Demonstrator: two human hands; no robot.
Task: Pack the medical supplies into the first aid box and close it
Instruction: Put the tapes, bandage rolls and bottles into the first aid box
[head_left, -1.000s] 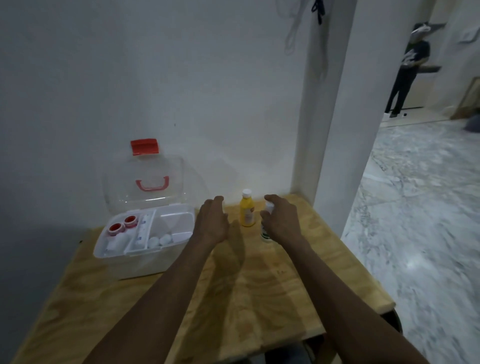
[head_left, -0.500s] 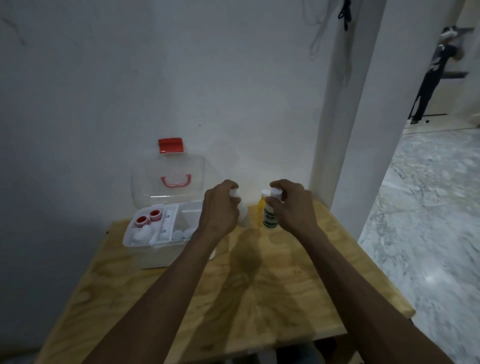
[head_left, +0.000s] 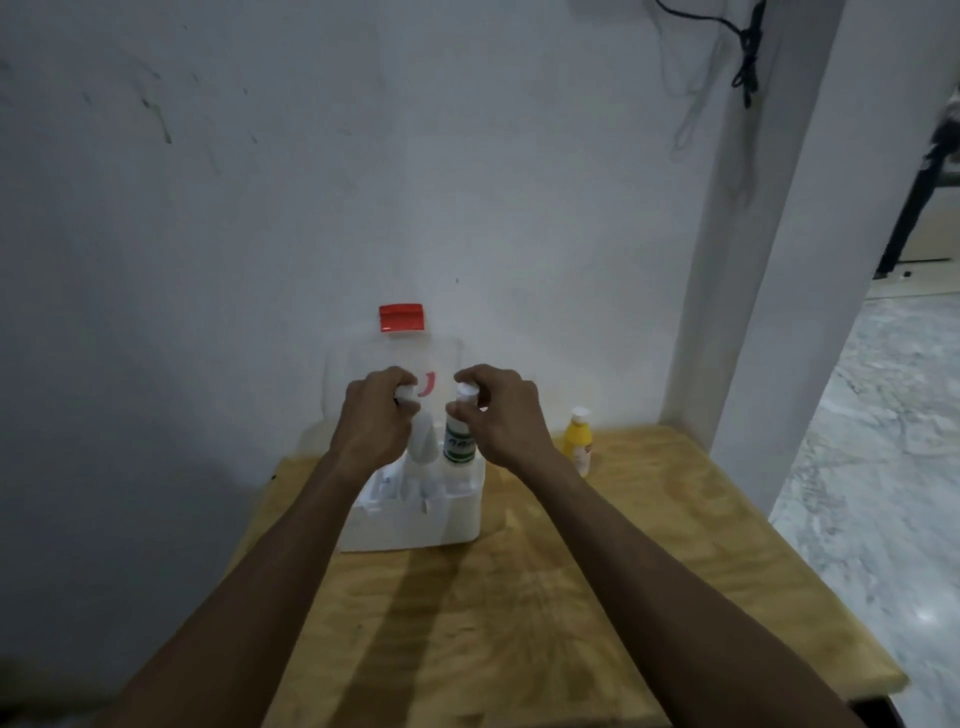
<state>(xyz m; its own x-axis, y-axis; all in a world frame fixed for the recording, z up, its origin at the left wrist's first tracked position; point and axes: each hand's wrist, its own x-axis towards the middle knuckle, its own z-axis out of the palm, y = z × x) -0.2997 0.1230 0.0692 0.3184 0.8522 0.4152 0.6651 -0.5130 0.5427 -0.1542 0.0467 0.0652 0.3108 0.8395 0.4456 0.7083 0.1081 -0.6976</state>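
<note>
The white first aid box (head_left: 415, 525) stands open at the table's back, its clear lid (head_left: 353, 374) upright against the wall with a red latch (head_left: 401, 317) on top. My left hand (head_left: 376, 418) holds a plain white bottle (head_left: 423, 441) by its top over the box. Beside it my right hand (head_left: 501, 415) grips a white bottle with a green label (head_left: 460, 441) by its cap, also over the box. A yellow bottle (head_left: 577, 441) with a white cap stands on the table to the right of the box. Small items lie in the box's tray, partly hidden.
The wooden table (head_left: 545, 597) ends close on the right, with marble floor (head_left: 883, 441) beyond. A white pillar (head_left: 769, 260) rises at the back right corner and the wall is right behind the box. A black cable (head_left: 745, 57) hangs high up.
Both hands lifted a bottle each from the table and carried them left over the open box. The yellow bottle stayed where it stood. My view shifted right and up.
</note>
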